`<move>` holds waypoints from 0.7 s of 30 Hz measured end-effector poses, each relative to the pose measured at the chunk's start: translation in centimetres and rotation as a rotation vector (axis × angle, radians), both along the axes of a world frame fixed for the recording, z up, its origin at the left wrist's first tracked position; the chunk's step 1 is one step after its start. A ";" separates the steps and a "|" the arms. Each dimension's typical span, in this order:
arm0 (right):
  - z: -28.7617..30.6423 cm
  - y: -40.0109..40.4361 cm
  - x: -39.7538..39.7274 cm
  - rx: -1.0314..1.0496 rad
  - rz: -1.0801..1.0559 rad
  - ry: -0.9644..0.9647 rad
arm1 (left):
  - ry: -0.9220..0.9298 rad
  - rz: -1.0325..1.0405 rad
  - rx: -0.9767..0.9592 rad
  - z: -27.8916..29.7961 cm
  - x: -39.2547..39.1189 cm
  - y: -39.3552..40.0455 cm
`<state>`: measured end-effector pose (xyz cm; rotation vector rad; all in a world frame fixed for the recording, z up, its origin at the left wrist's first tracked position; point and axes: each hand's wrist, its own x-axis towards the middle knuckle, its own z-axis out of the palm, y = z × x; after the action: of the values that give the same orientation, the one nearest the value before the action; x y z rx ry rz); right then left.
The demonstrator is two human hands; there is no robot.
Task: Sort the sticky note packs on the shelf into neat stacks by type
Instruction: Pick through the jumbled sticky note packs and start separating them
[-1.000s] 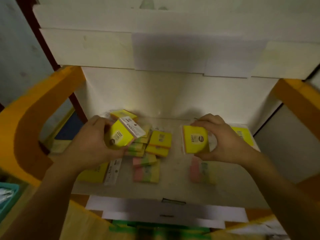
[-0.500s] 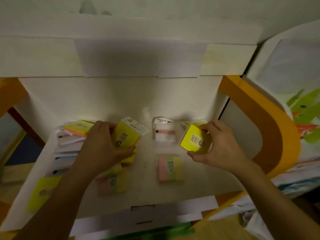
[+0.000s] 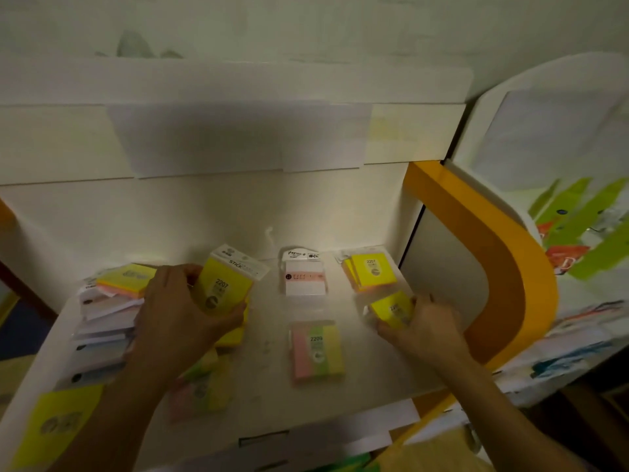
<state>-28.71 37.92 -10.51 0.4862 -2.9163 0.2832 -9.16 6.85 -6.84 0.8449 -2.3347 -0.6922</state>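
Observation:
My left hand (image 3: 177, 311) grips a yellow sticky note pack marked 2207 (image 3: 226, 284), tilted above other yellow packs on the white shelf (image 3: 367, 379). My right hand (image 3: 429, 327) holds a second yellow pack (image 3: 391, 310) low at the shelf's right side, just in front of a small stack of yellow packs (image 3: 372, 270). A white and pink pack (image 3: 304, 277) stands at the back middle. A pink, green and yellow striped pack marked 2209 (image 3: 316, 350) lies in the middle. More striped packs (image 3: 204, 386) lie under my left forearm, partly hidden.
A messy pile of white and pale packs (image 3: 102, 325) with a yellow and orange pack (image 3: 127, 279) on top fills the shelf's left side. A flat yellow pack (image 3: 54, 424) lies at the front left. An orange curved panel (image 3: 490, 267) borders the shelf on the right.
My right hand has carried its yellow pack to the right and down toward the shelf, in front of the yellow stack. My left hand keeps its pack almost in place. The view shifted right.

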 end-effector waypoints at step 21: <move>0.3 -9.8 -7.6 -0.109 -0.262 -0.123 | 0.068 0.113 -0.032 1.1 1.6 2.5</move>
<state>-36.27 28.13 -10.25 0.0702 -3.0165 0.4445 -7.60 9.39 -5.73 0.9171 -2.2134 -0.6244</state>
